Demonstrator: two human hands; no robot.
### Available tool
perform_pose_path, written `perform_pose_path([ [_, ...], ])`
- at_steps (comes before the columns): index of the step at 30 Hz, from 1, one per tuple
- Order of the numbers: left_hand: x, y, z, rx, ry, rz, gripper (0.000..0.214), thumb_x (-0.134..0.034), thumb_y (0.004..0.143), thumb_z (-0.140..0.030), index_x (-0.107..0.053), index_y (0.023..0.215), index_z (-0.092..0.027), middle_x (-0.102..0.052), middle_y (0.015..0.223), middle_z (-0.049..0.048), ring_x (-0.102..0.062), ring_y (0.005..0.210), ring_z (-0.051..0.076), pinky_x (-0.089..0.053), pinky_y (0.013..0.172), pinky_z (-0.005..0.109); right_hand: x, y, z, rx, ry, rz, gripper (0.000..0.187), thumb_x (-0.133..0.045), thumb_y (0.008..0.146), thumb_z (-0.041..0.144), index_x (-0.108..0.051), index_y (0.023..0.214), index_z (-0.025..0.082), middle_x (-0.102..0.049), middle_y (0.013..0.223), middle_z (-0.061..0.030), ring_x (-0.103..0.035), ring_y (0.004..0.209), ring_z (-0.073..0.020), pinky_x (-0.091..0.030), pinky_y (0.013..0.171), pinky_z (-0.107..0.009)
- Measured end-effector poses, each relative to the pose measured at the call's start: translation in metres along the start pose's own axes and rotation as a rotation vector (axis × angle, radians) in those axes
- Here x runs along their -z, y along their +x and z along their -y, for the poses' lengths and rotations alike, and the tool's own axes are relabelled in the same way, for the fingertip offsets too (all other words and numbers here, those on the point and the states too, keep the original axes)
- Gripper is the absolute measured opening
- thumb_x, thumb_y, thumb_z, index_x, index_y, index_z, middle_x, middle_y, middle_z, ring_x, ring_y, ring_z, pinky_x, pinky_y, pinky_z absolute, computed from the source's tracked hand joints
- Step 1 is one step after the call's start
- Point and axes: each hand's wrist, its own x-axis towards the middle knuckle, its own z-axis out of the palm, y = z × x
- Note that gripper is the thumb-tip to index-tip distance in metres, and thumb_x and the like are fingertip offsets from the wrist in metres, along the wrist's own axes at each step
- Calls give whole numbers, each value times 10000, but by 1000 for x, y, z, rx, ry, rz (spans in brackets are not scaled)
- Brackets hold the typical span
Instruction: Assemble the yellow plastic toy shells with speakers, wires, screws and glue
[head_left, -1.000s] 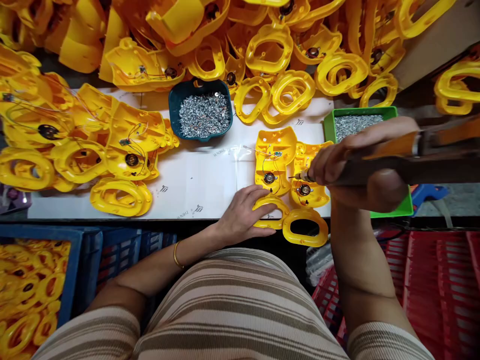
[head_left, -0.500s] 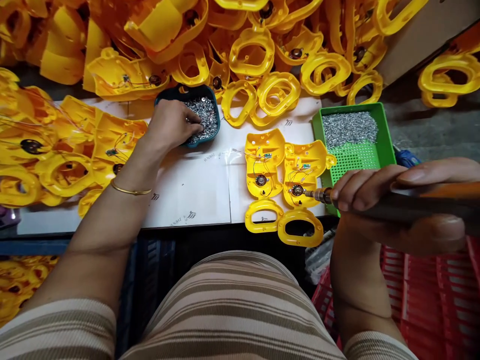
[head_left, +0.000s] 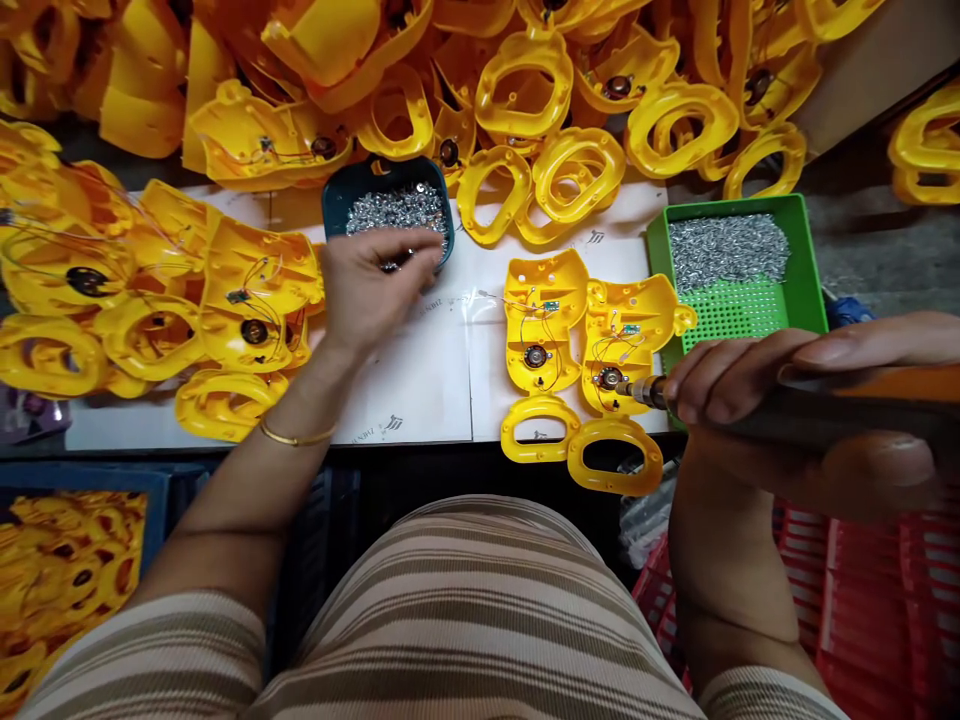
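Observation:
My left hand (head_left: 379,285) hovers at the near edge of a dark teal tray (head_left: 335,190) of small metal parts (head_left: 397,207). Its thumb and fingers are pinched together, and whatever lies between them is too small to make out. On the right, my right hand (head_left: 795,400) is wrapped round an electric screwdriver (head_left: 810,415). The bit points left at the round speaker in the right yellow shell (head_left: 637,300). Beside it lies a second yellow shell (head_left: 544,310), also with a speaker, wires and a small green board. Two yellow oval rings (head_left: 615,457) lie below the shells.
A green perforated basket (head_left: 814,270) holds many screws (head_left: 727,247) at the right. Yellow shells and rings are heaped along the back (head_left: 322,50) and at the left (head_left: 255,290). A blue crate (head_left: 161,500) stands below left, a red crate (head_left: 862,600) below right.
My left hand has come out of the metal parts, drawing toward me and to the right with fingers pinched. The right hand keeps the screwdriver at the right shell. The view has shifted slightly.

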Motion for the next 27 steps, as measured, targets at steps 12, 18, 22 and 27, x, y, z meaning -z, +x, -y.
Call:
perform_pose_path([
  [12,-57,-101,-53,-172,-173,239,268,-709,873,-249,-720,1134,-193,-780,1012,41,-748,793,113,-628,676,180,-34,14,15,-98,85,65,194,-687,846,482,-648,851,291,-606,566,43,-555,410,-159,-506,432,-328],
  [18,-57,-98,-56,-218,-173,265,307,-677,895,-223,-694,1199,-185,-771,1065,46,-759,821,119,-618,661,144,-44,11,11,-115,92,49,224,-701,825,505,-631,852,294,-589,554,40,-548,423,-172,-492,444,-335],
  [22,-57,-98,-56,-227,-173,278,335,-666,898,-202,-675,1233,-191,-764,1090,48,-758,818,116,-619,662,150,-45,10,7,-120,96,35,257,-706,820,513,-609,831,275,-578,542,43,-535,406,-160,-480,428,-319],
  [27,-58,-99,-54,-244,-168,287,337,-649,905,-188,-667,1241,-180,-755,1118,57,-756,841,117,-621,691,158,-47,12,6,-137,89,39,286,-710,811,525,-588,813,267,-568,531,50,-532,390,-163,-486,417,-330],
])
